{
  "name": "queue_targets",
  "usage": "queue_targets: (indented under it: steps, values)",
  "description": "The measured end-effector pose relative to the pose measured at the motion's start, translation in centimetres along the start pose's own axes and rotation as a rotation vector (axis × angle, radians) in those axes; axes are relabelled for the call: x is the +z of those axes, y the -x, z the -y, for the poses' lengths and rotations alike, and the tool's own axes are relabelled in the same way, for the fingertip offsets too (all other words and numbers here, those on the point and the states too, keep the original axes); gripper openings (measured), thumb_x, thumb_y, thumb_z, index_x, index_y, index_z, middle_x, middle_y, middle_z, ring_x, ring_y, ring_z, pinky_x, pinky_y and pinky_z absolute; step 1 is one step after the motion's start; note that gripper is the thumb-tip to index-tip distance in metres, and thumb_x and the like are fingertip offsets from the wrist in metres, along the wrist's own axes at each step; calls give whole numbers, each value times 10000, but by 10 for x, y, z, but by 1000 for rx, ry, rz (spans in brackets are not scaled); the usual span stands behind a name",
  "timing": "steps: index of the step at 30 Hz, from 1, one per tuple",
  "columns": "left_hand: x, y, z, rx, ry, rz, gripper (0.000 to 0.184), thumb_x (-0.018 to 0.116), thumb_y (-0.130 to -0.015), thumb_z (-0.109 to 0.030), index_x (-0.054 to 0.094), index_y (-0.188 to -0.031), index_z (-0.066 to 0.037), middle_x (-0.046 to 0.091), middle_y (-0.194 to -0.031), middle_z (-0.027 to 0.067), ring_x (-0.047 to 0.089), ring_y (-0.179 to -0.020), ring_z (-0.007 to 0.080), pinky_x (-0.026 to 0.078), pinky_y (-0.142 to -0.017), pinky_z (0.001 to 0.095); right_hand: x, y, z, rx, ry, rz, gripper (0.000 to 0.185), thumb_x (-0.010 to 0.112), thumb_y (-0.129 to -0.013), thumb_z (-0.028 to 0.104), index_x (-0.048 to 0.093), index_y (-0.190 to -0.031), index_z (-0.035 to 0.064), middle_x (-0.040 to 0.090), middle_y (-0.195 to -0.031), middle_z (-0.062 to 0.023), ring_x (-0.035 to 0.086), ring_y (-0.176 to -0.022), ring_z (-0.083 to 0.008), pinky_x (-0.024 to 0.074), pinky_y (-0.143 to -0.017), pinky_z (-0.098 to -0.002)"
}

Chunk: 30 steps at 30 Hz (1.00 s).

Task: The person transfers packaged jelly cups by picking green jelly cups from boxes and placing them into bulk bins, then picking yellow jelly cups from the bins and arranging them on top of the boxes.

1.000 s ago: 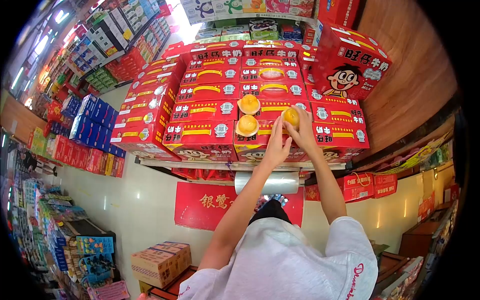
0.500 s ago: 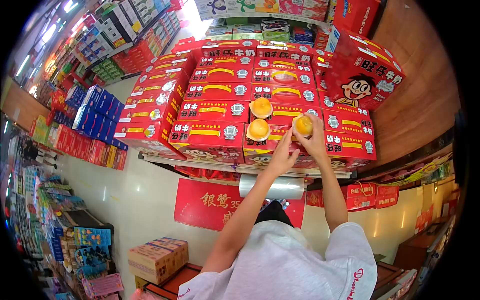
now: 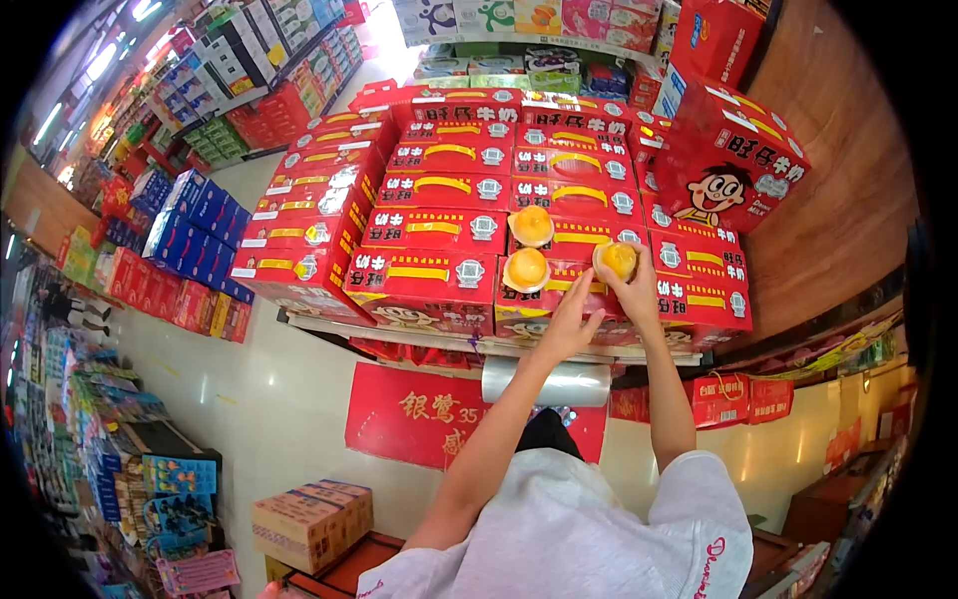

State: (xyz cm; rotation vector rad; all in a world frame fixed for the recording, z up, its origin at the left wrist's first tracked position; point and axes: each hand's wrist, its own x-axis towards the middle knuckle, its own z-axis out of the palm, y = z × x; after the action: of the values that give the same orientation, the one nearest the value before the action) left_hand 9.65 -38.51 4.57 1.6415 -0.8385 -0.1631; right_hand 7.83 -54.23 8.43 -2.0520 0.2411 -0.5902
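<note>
An orange-yellow round fruit in a pale wrapper [image 3: 619, 262] is between the thumb and fingers of my right hand [image 3: 637, 290], over the red cartons [image 3: 429, 230]. Just left of it, my left hand [image 3: 572, 324] has its fingers apart, with the fingertips near the fruit and nothing in the palm. Two similar fruits rest on the carton tops to the left: an upper one [image 3: 531, 227] and a lower one [image 3: 526, 269], each with a pale wrapper under it.
One red carton with a cartoon face [image 3: 733, 160] stands upright at the right. A clear plastic roll [image 3: 546, 382] hangs below the cartons' front edge. Cardboard boxes [image 3: 311, 519] sit lower left, and blue boxes [image 3: 195, 230] are stacked further left.
The cartons and loose fruits have shifted right and slightly down in view. My right hand has moved the same way with its fruit, and my left hand has stayed beside it.
</note>
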Motion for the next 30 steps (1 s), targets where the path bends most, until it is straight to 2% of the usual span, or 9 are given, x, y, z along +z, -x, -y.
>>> queue_targets:
  steps: [4, 8, 10, 13, 16, 19, 23, 25, 30]
  values:
    - [0, 0, 1, 8, 49, 1, 704, 595, -831, -87, 239, -1417, 71, 295, -1451, 271, 281, -1370, 362, 237, -1120, 379, 10, 4, -3, -60, 88, -116, 578, 770, -750, 251, 448, -1150, -14, 537, -1089, -167, 544, -1027, -259, 441, -891, -360]
    - [-3, -1, -1, 7, 32, 1, 697, 593, -829, -80, 244, -1413, 73, 296, -1448, 270, 287, -1367, 360, 244, -1116, 380, 22, 6, -8, -17, 42, -98, 634, 716, -813, 294, 380, -1244, -27, 499, -1178, -194, 521, -1080, -277, 424, -920, -374]
    - [-4, -1, 0, 6, 40, -3, 691, 592, -829, -75, 248, -1410, 73, 309, -1434, 265, 307, -1353, 361, 256, -1109, 382, 25, 9, -6, 5, -149, -102, 609, 704, -828, 294, 401, -1247, -27, 512, -1200, -191, 530, -1085, -253, 432, -912, -356]
    - [-6, -1, -1, 17, 34, -18, 688, 594, -830, -70, 250, -1409, 68, 317, -1421, 257, 348, -1322, 360, 302, -1084, 381, 22, 13, 0, 95, -195, -85, 579, 711, -822, 303, 443, -1218, -23, 554, -1167, -175, 562, -1045, -231, 454, -879, -339]
    - [-7, -1, -2, -51, 118, -6, 695, 596, -832, -66, 240, -1416, 59, 312, -1420, 252, 378, -1297, 359, 346, -1054, 380, 22, 15, 10, 88, -109, -145, 554, 725, -807, 309, 484, -1182, -20, 599, -1083, -155, 592, -978, -218, 474, -841, -327]
    - [-8, 0, 1, -9, 51, -19, 705, 597, -834, -65, 225, -1423, 52, 298, -1428, 251, 398, -1280, 361, 375, -1032, 379, 26, 12, 0, 49, -67, -171, 565, 744, -787, 318, 495, -1164, -22, 619, -1052, -159, 610, -954, -221, 483, -826, -329]
    - [-5, 2, -1, -47, 145, -20, 720, 596, -833, -63, 205, -1426, 57, 274, -1439, 251, 362, -1303, 373, 340, -1061, 388, 26, 12, 9, 73, -67, -153, 568, 760, -771, 319, 505, -1152, -17, 630, -1038, -166, 623, -940, -219, 489, -817, -328]
    - [-4, 3, -2, 4, 15, -47, 750, 626, -823, -78, 206, -1424, 76, 273, -1439, 256, 308, -1349, 367, 285, -1095, 390, 25, 12, 15, 46, -1, -160, 586, 773, -756, 310, 499, -1158, -16, 636, -1032, -173, 633, -930, -223, 494, -809, -330]
    - [0, 4, -2, 23, 13, -50, 775, 636, -821, -99, 192, -1433, 71, 248, -1456, 270, 264, -1369, 379, 256, -1109, 395, 28, 11, 1, 13, 6, -151, 589, 779, -747, 283, 488, -1162, -17, 634, -1029, -179, 635, -925, -235, 497, -805, -336]
